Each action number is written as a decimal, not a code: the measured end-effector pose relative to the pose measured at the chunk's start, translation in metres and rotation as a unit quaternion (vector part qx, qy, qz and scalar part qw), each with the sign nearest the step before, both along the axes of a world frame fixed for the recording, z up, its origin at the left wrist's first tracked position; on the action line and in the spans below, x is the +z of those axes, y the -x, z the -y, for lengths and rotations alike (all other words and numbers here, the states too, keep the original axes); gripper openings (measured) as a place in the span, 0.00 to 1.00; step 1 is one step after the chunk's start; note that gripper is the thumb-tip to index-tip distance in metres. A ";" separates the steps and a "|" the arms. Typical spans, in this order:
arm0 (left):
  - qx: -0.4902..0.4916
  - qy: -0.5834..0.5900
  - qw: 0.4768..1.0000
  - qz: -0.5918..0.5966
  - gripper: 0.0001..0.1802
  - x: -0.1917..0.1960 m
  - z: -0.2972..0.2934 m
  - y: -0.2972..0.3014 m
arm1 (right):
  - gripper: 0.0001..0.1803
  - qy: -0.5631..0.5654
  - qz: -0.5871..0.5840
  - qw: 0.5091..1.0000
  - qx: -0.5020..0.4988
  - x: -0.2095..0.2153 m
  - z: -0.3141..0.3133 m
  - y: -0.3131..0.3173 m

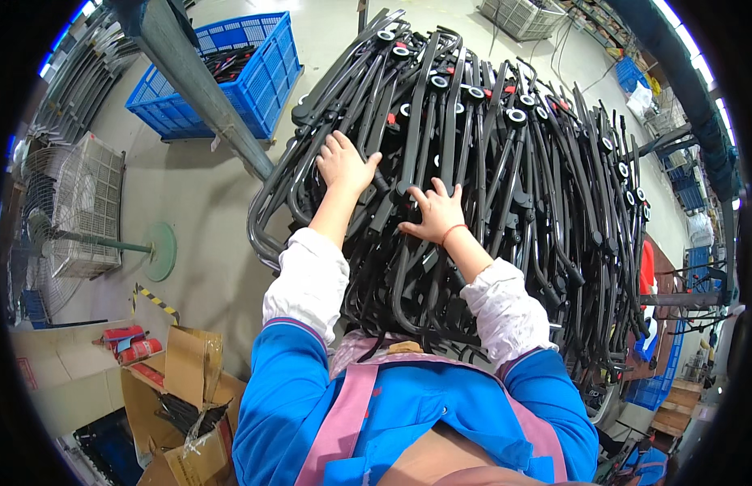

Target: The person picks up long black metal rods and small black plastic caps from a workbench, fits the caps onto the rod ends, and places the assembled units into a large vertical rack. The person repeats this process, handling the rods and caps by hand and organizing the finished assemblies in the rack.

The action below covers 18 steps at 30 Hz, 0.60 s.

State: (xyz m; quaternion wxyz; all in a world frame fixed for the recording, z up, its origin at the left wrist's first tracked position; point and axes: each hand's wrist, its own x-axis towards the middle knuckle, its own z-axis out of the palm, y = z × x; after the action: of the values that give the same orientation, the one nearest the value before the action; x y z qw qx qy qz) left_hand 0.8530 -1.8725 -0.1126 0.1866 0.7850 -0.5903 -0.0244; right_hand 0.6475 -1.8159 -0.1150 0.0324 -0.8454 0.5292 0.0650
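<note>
A dense row of folded black tubular metal frames (426, 105) stands packed together in front of me, with white-ringed round fittings (516, 117) and small red parts among the bars. Over the left end of the row lies my left hand (346, 166), fingers stretched forward and thumb apart, above the bent tubes. My right hand (437, 214) is lower and further right, its fingers spread across the bars; the index fingertip is by a dark round joint (403, 187). Neither hand visibly wraps round a bar. Contact beneath the palms is hidden.
A grey post (202, 81) rises at the left, before a blue crate (266, 97) with dark parts. A floor fan's green base (159, 251) and an open cardboard box (189, 364) are at my left. Fire extinguishers (139, 350) lie near the box. Dark metal posts stand right.
</note>
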 end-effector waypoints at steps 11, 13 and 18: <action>-0.016 -0.155 0.965 -0.212 0.37 0.020 0.038 -0.003 | 0.46 -0.027 -0.001 0.999 -0.017 0.005 0.002 0.001; -0.018 -0.131 0.959 -0.250 0.34 -0.002 0.047 -0.021 | 0.46 -0.021 0.002 1.000 -0.012 0.007 0.004 -0.003; -0.085 -0.118 0.963 -0.228 0.29 -0.008 0.037 -0.035 | 0.46 -0.027 -0.008 0.999 -0.019 0.005 0.002 -0.002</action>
State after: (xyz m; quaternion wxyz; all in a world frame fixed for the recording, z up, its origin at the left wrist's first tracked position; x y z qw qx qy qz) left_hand 0.8881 -1.9092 -0.1206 0.2197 0.7218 -0.5896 -0.2882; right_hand 0.6497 -1.8178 -0.1096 0.0523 -0.8332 0.5438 0.0859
